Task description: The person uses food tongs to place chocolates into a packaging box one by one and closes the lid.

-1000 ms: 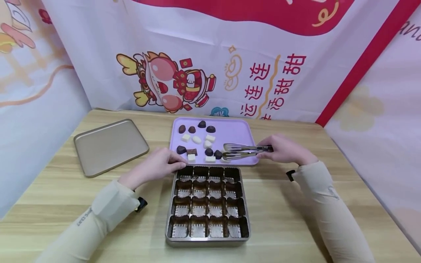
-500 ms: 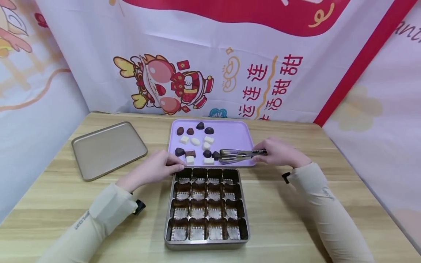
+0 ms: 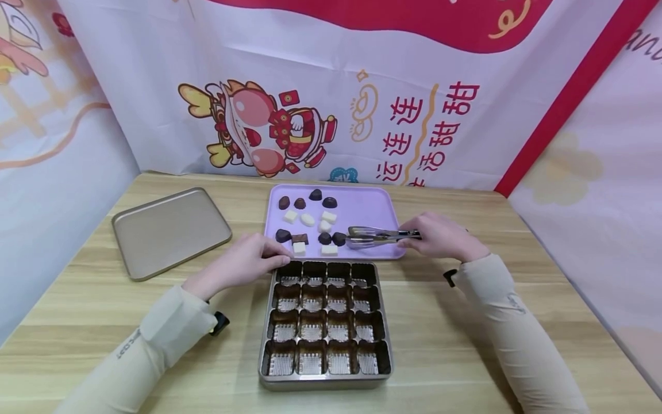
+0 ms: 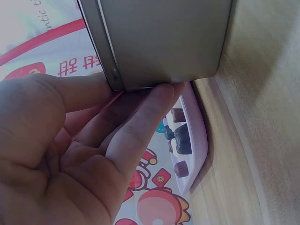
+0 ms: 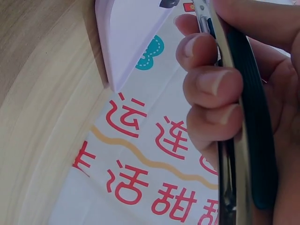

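Observation:
My right hand (image 3: 439, 237) grips a pair of metal tongs (image 3: 369, 237), its fingers wrapped round the dark handle in the right wrist view. The tongs' heads are near each other over the lilac tray (image 3: 369, 201), beside a dark chocolate (image 3: 339, 238); whether a piece lies between them I cannot tell. Brown, dark and white chocolates, such as a white one (image 3: 329, 250), are spread over the tray. With thumb and fingers, my left hand (image 3: 248, 259) holds the far left corner of a metal box (image 3: 326, 384), which has a brown divided insert (image 3: 312, 333) inside.
A flat bronze-coloured tray (image 3: 173, 233) lies at the left of the wooden table (image 3: 207, 368). Behind the table hangs a printed cloth (image 3: 310, 57), with more cloth along both sides. The box stands just in front of the lilac tray.
The tongs' two heads have come closer together, and the right hand has moved slightly left. My left hand stays at the box corner.

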Tool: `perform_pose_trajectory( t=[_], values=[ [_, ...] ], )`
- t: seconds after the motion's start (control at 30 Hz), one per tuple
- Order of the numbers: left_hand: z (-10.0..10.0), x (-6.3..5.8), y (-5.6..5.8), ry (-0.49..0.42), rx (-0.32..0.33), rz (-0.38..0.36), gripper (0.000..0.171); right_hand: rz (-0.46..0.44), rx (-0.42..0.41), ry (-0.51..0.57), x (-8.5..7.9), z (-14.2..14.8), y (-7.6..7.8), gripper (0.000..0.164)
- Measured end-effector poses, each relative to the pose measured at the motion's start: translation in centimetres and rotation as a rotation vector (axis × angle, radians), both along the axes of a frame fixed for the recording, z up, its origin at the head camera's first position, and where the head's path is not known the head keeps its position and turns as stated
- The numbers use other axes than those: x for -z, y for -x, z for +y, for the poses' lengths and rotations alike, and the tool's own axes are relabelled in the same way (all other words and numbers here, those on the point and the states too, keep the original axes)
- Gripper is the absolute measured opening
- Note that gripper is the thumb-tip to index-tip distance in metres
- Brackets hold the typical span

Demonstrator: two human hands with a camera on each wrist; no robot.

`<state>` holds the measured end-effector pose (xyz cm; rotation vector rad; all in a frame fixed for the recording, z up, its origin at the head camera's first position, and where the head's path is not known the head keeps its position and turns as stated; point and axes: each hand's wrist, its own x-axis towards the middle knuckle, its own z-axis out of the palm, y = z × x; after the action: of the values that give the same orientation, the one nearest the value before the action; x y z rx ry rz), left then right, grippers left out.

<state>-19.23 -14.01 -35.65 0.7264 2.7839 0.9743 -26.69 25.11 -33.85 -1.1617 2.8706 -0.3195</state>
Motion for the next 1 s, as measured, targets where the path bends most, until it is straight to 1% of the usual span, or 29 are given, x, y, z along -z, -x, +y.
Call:
perform_pose_trajectory(
  t=[0.17,0.33,0.4,0.5,0.63,0.77,0.83,1.0],
  values=[
    [0.1,-0.1,-0.1,0.006,-0.007,0.001,0.015,0.019,0.014,-0.002,0.0,0.2,-0.1,0.008],
    [0.2,-0.1,0.0,0.006,-0.007,0.007,0.015,0.012,0.025,0.017,-0.4,0.1,-0.3,0.007],
    [0.2,0.0,0.1,-0.002,-0.008,-0.003,0.015,0.018,0.023,0.021,-0.5,0.1,-0.4,0.007],
    [0.1,0.1,0.1,-0.019,-0.018,-0.042,0.015,0.037,0.020,0.019,-0.7,0.1,-0.4,0.008],
    [0.0,0.0,0.1,-0.034,-0.035,-0.087,0.015,0.081,-0.013,0.055,-1.0,-0.1,-0.5,0.015],
    [0.0,-0.4,-0.1,-0.058,-0.028,-0.128,0.016,0.131,-0.076,0.119,-1.3,-0.5,-0.8,0.019],
    [0.0,-0.6,-0.2,-0.068,-0.020,-0.142,0.016,0.151,-0.098,0.141,-1.5,-0.8,-1.1,0.018],
    [-0.1,-0.8,-0.4,-0.068,-0.026,-0.157,0.017,0.209,-0.137,0.184,-2.0,-1.9,-2.2,0.017]
  ],
)
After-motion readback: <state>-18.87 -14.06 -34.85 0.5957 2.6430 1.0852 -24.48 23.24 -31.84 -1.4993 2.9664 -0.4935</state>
